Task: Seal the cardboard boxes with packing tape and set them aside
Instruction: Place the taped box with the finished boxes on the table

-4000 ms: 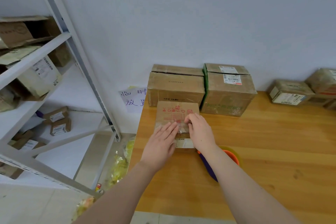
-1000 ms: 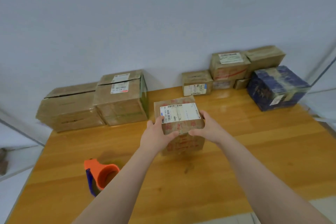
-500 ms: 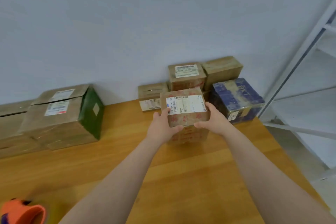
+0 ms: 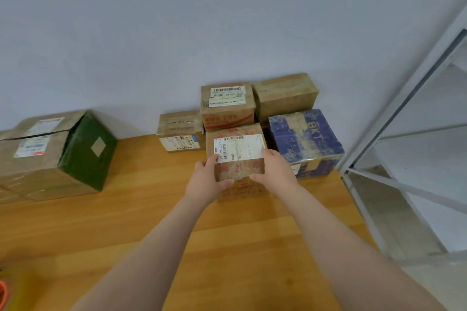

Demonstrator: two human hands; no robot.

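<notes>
The wooden surface (image 4: 126, 222) filled most of my view. A white metal rack (image 4: 404, 184) stood off its right edge, and a big carton with a green side (image 4: 50, 156) sat far to the left. In the back right corner was the group of boxes put aside: the blue box (image 4: 305, 139), a plain brown box (image 4: 285, 93) behind it, a labelled box (image 4: 227, 106) against the wall, and a low small box (image 4: 179, 131) to its left. The sealed box (image 4: 237, 151) was in front of the labelled one and just beside the blue one, its white label (image 4: 237, 146) facing up. I could not tell if its bottom already touched the surface. My grip was closed on it from both sides: the left hand (image 4: 206, 182) curled round the near left corner with the thumb on top, and the right hand (image 4: 274, 171) held the right edge. I judged the step to be placing this box with the group. To do it well, I thought, I should lower it flat, keep both sides level, and slide it gently toward the blue box without pushing the neighbours. I should open my fingers only after the weight rested fully. The right fingers sat close to the blue box, so they could be squeezed. At the lower left edge, only a sliver of the orange tape dispenser (image 4: 3, 293) showed.
</notes>
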